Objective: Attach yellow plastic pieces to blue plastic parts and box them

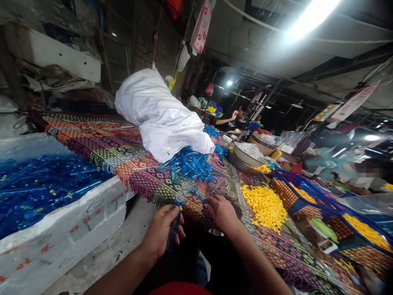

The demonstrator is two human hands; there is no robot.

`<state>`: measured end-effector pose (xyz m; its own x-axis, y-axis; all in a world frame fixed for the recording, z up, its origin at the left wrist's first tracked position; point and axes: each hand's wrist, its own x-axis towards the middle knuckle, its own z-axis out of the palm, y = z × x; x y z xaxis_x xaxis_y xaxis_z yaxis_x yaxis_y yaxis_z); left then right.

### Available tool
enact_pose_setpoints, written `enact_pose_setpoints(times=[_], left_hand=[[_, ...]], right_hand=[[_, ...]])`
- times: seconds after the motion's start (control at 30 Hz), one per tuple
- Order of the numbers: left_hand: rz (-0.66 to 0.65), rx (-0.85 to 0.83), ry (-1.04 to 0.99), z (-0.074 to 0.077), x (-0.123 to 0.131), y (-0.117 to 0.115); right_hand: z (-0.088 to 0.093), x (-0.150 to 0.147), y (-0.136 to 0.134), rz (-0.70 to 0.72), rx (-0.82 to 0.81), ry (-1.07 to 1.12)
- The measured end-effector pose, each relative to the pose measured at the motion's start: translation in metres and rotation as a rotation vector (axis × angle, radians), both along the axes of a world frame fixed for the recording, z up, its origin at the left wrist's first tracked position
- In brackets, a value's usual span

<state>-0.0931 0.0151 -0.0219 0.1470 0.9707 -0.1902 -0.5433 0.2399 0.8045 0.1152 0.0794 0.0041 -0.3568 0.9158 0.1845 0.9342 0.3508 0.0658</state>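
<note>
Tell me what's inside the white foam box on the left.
The white foam box holds clear blue plastic pieces with small yellow specks. They cover its bottom; anything beneath is hidden.

Your left hand [162, 231] closes round a slim blue piece [172, 234], so your fingers hide most of its length, and the yellow speck at its top is too small to make out. Your right hand [221, 212] shows only its back, so you cannot tell whether its fingertips pinch anything on the patterned cloth [129, 159]. The foam box [61, 229] runs off the left edge, the blue basket [302, 186] off the right, and the white sack [159, 110] covers the far part of the blue pile [188, 166].
</note>
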Motion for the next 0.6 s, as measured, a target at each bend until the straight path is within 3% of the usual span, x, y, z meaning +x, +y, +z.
enact_pose_setpoints(times=[0.13, 0.33, 0.4, 0.47, 0.6], left_hand=[[0.025, 0.0, 0.021, 0.002, -0.003, -0.001], [0.015, 0.014, -0.061, 0.009, -0.004, -0.001], [0.015, 0.024, -0.072, 0.014, -0.001, -0.001], [0.011, 0.042, -0.095, 0.02, 0.004, -0.001], [-0.031, 0.093, -0.129, 0.031, 0.02, -0.001]], right_hand=[[0.009, -0.02, 0.016, 0.008, 0.015, 0.009], [0.008, -0.039, 0.036, 0.062, -0.027, 0.064], [0.009, -0.035, 0.03, 0.075, -0.005, 0.29], [0.012, -0.03, 0.016, 0.095, -0.063, 0.698], [0.018, -0.025, -0.026, 0.065, -0.409, 1.43]])
